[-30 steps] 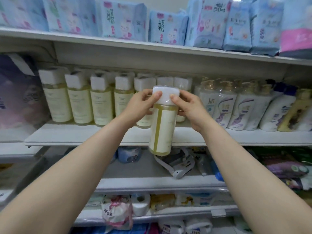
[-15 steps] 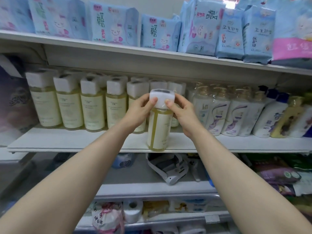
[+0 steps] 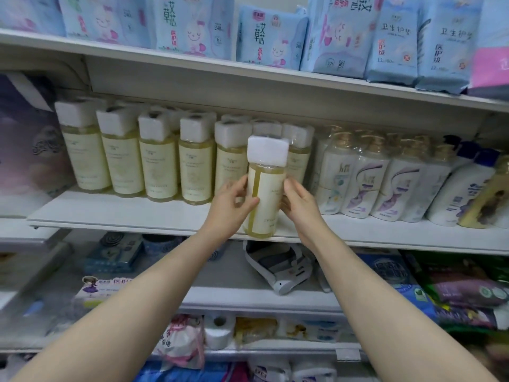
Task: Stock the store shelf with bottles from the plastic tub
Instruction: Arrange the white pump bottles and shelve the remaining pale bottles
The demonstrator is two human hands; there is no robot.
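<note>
A clear bottle [image 3: 266, 188] of pale yellow liquid with a white square cap and cream label stands at the front edge of the white middle shelf [image 3: 137, 216]. My left hand [image 3: 232, 205] grips its left side and my right hand [image 3: 298, 202] grips its right side, both around the body. Behind it stands a row of matching yellow bottles [image 3: 158, 164] with white caps. The plastic tub is out of view.
White and purple pump bottles [image 3: 366, 180] fill the shelf's right part. Blue packets [image 3: 272, 37] line the top shelf. A purple pack [image 3: 27, 150] sits at the left. Lower shelves hold a white device [image 3: 278, 268], boxes and bags.
The bottle has gone from hanging in front of the shelf to standing on its front edge. Both hands have slid down from the cap to the bottle's body.
</note>
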